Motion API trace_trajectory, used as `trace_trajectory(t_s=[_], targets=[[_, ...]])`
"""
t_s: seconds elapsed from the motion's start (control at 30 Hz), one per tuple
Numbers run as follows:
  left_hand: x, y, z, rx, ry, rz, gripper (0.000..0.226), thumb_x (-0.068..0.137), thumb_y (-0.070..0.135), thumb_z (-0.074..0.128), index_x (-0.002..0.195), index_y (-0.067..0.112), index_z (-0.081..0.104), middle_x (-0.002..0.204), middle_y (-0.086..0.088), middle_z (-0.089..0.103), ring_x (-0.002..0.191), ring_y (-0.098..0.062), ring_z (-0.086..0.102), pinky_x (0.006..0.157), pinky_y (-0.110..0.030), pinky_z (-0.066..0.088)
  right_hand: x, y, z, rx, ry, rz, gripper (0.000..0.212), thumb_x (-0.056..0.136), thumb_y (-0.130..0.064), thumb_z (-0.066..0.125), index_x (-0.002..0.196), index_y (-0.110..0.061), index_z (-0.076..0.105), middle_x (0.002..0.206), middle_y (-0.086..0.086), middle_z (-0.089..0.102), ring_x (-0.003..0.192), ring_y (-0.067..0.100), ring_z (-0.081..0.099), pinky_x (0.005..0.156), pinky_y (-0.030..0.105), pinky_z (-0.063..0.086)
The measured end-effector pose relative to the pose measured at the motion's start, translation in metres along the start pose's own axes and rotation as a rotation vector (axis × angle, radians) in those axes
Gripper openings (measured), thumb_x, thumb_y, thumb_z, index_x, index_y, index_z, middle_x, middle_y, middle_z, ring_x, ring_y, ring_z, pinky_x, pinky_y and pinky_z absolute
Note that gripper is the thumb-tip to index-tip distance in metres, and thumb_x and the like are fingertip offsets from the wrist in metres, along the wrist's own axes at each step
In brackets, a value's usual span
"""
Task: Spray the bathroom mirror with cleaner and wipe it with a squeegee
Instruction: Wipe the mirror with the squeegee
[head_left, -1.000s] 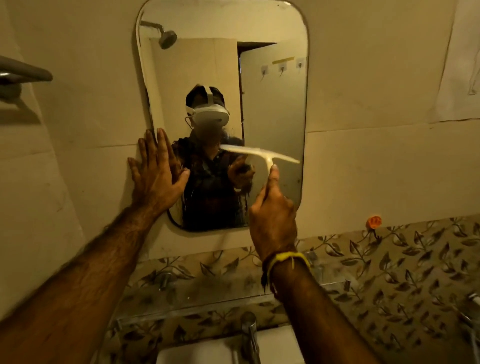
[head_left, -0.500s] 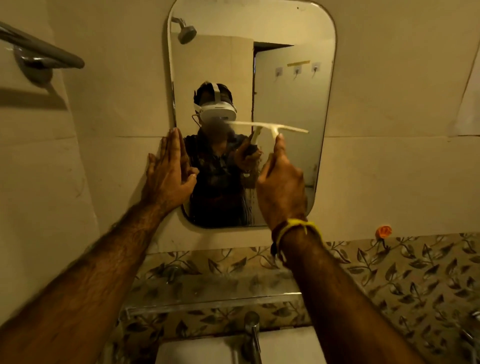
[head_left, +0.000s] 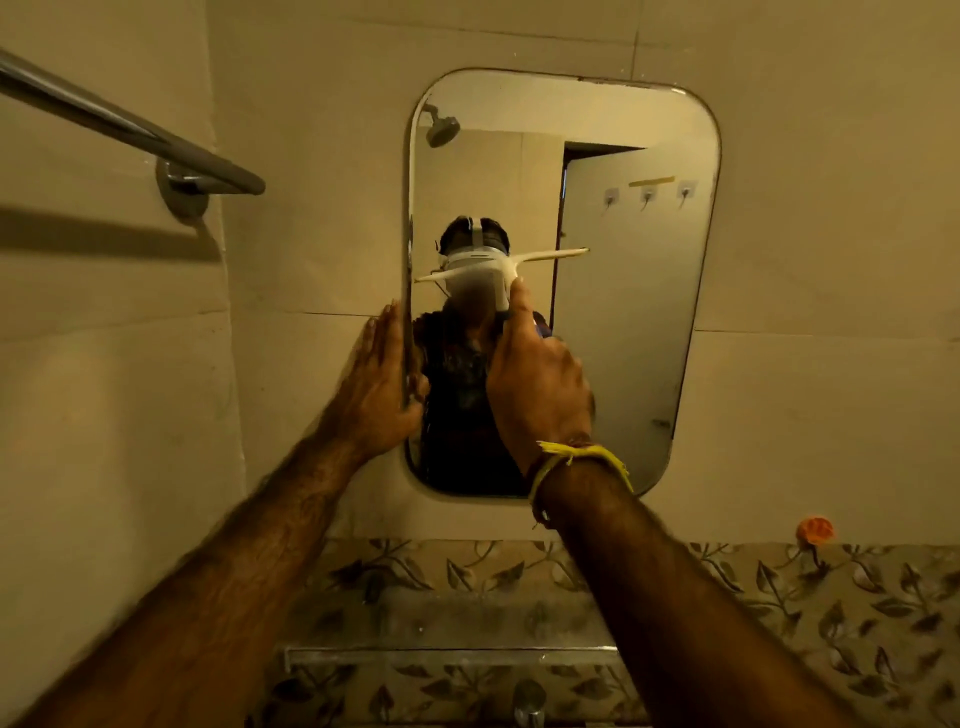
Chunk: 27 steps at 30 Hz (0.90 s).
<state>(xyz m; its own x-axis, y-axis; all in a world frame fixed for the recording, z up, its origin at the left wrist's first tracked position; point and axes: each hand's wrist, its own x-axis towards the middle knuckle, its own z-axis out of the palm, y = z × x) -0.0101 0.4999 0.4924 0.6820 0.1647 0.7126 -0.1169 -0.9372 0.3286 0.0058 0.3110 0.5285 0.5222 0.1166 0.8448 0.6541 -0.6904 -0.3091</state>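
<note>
A rounded rectangular mirror (head_left: 634, 322) hangs on the beige tiled wall. My right hand (head_left: 535, 384) grips the handle of a white squeegee (head_left: 550, 255), whose blade lies nearly level across the mirror's left half at about mid height. The index finger runs up along the handle. My left hand (head_left: 376, 384) lies flat with fingers spread against the mirror's left edge and the wall beside it. A yellow thread band circles the right wrist. No spray bottle is in view.
A metal towel bar (head_left: 130, 130) juts from the wall at upper left. Below the mirror runs a leaf-patterned tile band with a narrow glass shelf (head_left: 447, 657) and a tap (head_left: 527, 701). An orange hook (head_left: 814, 531) sits on the wall at lower right.
My right hand has carried the squeegee up the mirror and to the left side. The left hand stays pressed at the mirror's left edge. My view has tilted up and left.
</note>
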Motion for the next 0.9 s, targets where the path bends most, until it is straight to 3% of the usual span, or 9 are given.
trace_trajectory(t_s=[0.1, 0.27, 0.37, 0.47, 0.57, 0.7, 0.77, 0.9], targets=[[-0.009, -0.009, -0.002, 0.056, 0.063, -0.088, 0.11, 0.09, 0.038, 0.067, 0.155, 0.019, -0.02, 0.165, -0.001, -0.02, 0.152, -0.023, -0.018, 0.122, -0.043, 0.001, -0.029, 0.004, 0.014, -0.014, -0.039, -0.035, 0.064, 0.102, -0.019, 0.037, 0.155, -0.031, 0.003, 0.078, 0.005, 0.057, 0.059, 0.015, 0.054, 0.052, 0.03, 0.052], [-0.02, -0.029, -0.007, 0.18, -0.064, -0.129, 0.131, 0.076, 0.041, 0.081, 0.153, 0.023, -0.024, 0.161, 0.002, -0.031, 0.149, -0.02, -0.026, 0.126, -0.046, 0.004, -0.082, 0.017, 0.029, -0.063, -0.104, -0.096, 0.073, 0.099, -0.017, 0.043, 0.154, -0.032, -0.003, 0.071, 0.005, 0.057, 0.05, 0.017, 0.047, 0.046, 0.029, 0.046], [-0.018, -0.023, 0.001, 0.156, -0.047, -0.149, 0.139, 0.071, 0.044, 0.084, 0.153, 0.023, -0.026, 0.16, 0.003, -0.033, 0.149, -0.023, -0.028, 0.125, -0.046, 0.002, -0.034, -0.017, 0.024, 0.038, -0.039, -0.141, 0.065, 0.099, -0.021, 0.037, 0.153, -0.033, 0.003, 0.086, 0.009, 0.062, 0.062, 0.021, 0.061, 0.057, 0.037, 0.059], [-0.016, -0.018, 0.007, 0.178, -0.01, -0.185, 0.141, 0.07, 0.05, 0.083, 0.152, 0.023, -0.029, 0.157, 0.005, -0.038, 0.148, -0.026, -0.029, 0.123, -0.047, 0.002, -0.002, -0.035, 0.022, 0.083, -0.067, -0.139, 0.06, 0.099, -0.026, 0.033, 0.154, -0.033, 0.009, 0.107, 0.013, 0.063, 0.08, 0.031, 0.066, 0.066, 0.046, 0.06], [-0.017, -0.022, 0.006, 0.193, -0.039, -0.187, 0.143, 0.068, 0.051, 0.084, 0.152, 0.022, -0.028, 0.156, 0.005, -0.039, 0.148, -0.025, -0.03, 0.125, -0.049, 0.002, -0.032, -0.013, 0.029, 0.074, -0.088, -0.125, 0.06, 0.099, -0.024, 0.031, 0.153, -0.035, 0.007, 0.094, 0.009, 0.061, 0.067, 0.024, 0.062, 0.059, 0.041, 0.06], [-0.017, -0.026, 0.001, 0.179, -0.093, -0.182, 0.151, 0.062, 0.047, 0.089, 0.151, 0.023, -0.03, 0.158, 0.004, -0.038, 0.146, -0.022, -0.032, 0.124, -0.046, -0.001, -0.095, 0.027, 0.034, -0.01, -0.133, -0.07, 0.065, 0.098, -0.018, 0.05, 0.154, -0.032, 0.021, 0.064, 0.003, 0.048, 0.045, 0.018, 0.045, 0.041, 0.031, 0.048], [-0.017, -0.022, 0.003, 0.18, -0.093, -0.197, 0.154, 0.06, 0.051, 0.089, 0.149, 0.023, -0.033, 0.158, 0.002, -0.038, 0.146, -0.024, -0.033, 0.124, -0.05, -0.001, -0.088, 0.027, 0.032, 0.018, -0.113, -0.091, 0.063, 0.1, -0.019, 0.047, 0.154, -0.033, 0.019, 0.065, 0.004, 0.049, 0.045, 0.019, 0.047, 0.041, 0.032, 0.049], [-0.014, -0.004, 0.019, 0.199, -0.077, -0.299, 0.161, 0.052, 0.069, 0.084, 0.147, 0.02, -0.037, 0.158, -0.005, -0.039, 0.146, -0.035, -0.031, 0.117, -0.068, 0.004, -0.026, 0.011, 0.021, 0.066, 0.039, -0.084, 0.057, 0.102, -0.024, 0.036, 0.153, -0.036, 0.014, 0.087, 0.014, 0.06, 0.064, 0.027, 0.062, 0.054, 0.041, 0.058]])
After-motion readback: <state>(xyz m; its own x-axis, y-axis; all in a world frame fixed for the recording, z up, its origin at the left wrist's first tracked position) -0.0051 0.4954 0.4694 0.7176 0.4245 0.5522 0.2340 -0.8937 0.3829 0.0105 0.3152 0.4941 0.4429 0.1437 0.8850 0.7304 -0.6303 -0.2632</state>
